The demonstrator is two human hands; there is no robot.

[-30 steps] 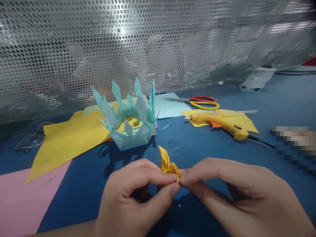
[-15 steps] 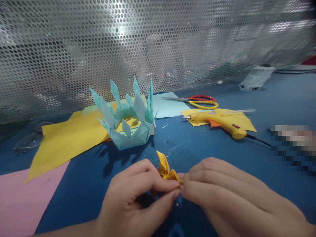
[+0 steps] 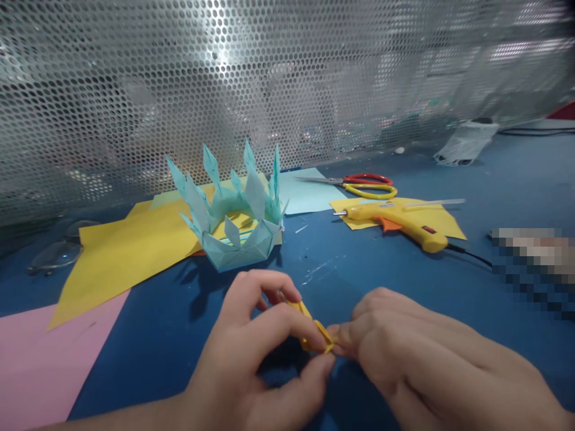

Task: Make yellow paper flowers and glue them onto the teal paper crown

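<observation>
Low over the blue table, both my hands pinch a small folded yellow paper piece [image 3: 314, 329]. My left hand [image 3: 256, 359] grips it between thumb and curled fingers, with the index finger arched over its top. My right hand [image 3: 413, 359] pinches its right end with the fingertips pressed together. Most of the piece is hidden between my fingers. Just beyond my hands stands a pale turquoise folded paper crown [image 3: 233, 209] with several spikes.
The crown rests on a yellow paper sheet [image 3: 121, 251]; a pink sheet [image 3: 40, 359] lies near left. Red and yellow scissors [image 3: 368, 185] and a yellow glue gun [image 3: 399, 220] lie at the right on paper. A perforated metal screen [image 3: 269, 78] closes the back.
The yellow piece's upright tip has been folded down under my left index finger. Both hands have sunk slightly lower over the table.
</observation>
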